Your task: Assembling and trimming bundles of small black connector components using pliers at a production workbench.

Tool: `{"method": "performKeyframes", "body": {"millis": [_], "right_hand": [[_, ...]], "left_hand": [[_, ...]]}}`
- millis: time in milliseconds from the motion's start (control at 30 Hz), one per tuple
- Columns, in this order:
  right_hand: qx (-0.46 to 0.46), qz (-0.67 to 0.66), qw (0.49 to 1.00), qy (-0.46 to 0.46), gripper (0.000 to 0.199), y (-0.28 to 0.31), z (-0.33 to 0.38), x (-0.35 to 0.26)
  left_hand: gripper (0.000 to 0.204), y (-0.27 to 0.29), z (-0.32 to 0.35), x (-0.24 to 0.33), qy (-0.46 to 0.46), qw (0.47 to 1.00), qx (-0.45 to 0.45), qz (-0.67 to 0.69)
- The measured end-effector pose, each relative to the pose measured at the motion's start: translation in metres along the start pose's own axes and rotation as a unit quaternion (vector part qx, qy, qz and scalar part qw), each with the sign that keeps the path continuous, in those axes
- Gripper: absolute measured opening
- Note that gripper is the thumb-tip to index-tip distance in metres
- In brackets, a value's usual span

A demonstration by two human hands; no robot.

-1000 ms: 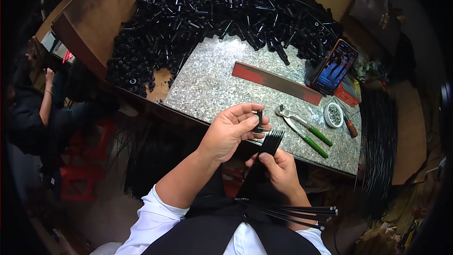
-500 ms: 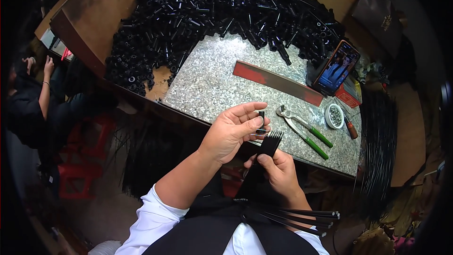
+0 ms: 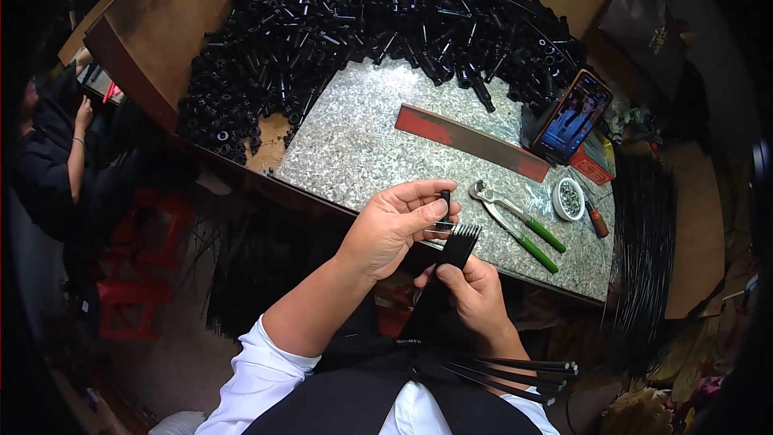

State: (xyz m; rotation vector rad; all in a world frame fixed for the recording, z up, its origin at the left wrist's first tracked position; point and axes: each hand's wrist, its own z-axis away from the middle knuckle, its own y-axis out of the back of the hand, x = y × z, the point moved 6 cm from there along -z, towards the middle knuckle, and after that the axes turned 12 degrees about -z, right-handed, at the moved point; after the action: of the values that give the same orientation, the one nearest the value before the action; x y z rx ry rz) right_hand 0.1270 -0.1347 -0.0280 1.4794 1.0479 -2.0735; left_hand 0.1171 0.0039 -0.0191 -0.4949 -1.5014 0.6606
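Note:
My left hand (image 3: 385, 229) is closed in a pinch, thumb against fingers, on a short black tube (image 3: 445, 198) held upright. Thin bright wire ends reach from its fingertips toward a flat row of black cables (image 3: 458, 250) with silvery tips. That row is gripped near its top by my right hand (image 3: 473, 292), thumb laid across it, and runs down into my lap. The two hands work close together, just in front of the table's near edge. Other black cables (image 3: 515, 368) with pale cut ends lie across my right forearm.
On the speckled table (image 3: 354, 137) lie green-handled pincers (image 3: 519, 229), a red-brown flat bar (image 3: 471, 143), a white bowl of small metal pieces (image 3: 568, 200) and a propped phone (image 3: 573, 115). Black tubular parts (image 3: 362, 24) heap behind. Black cables (image 3: 644, 242) hang at right. A co-worker (image 3: 60, 153) sits left.
My hands keep nearly the same pose, with the left fingertips still at the cable tips. The co-worker at the left has shifted their hands slightly.

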Motion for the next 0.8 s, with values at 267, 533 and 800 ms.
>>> {"method": "performKeyframes", "body": {"millis": [267,533,800], "right_hand": [[0.002,-0.002,1.0,-0.004,0.02,0.0,0.0003,0.0006],[0.009,-0.013,1.0,-0.015,0.019,0.0006,0.0008,0.0],[0.003,0.006,1.0,-0.006,0.019,0.0016,0.0004,0.0004]], "left_hand": [[0.032,0.0016,-0.0006,0.0004,0.004,0.999,0.027,-0.026],[0.033,0.0019,-0.0003,-0.0002,0.006,1.0,-0.015,-0.025],[0.033,-0.0025,0.0031,0.0013,0.018,0.999,-0.026,-0.04]]}}
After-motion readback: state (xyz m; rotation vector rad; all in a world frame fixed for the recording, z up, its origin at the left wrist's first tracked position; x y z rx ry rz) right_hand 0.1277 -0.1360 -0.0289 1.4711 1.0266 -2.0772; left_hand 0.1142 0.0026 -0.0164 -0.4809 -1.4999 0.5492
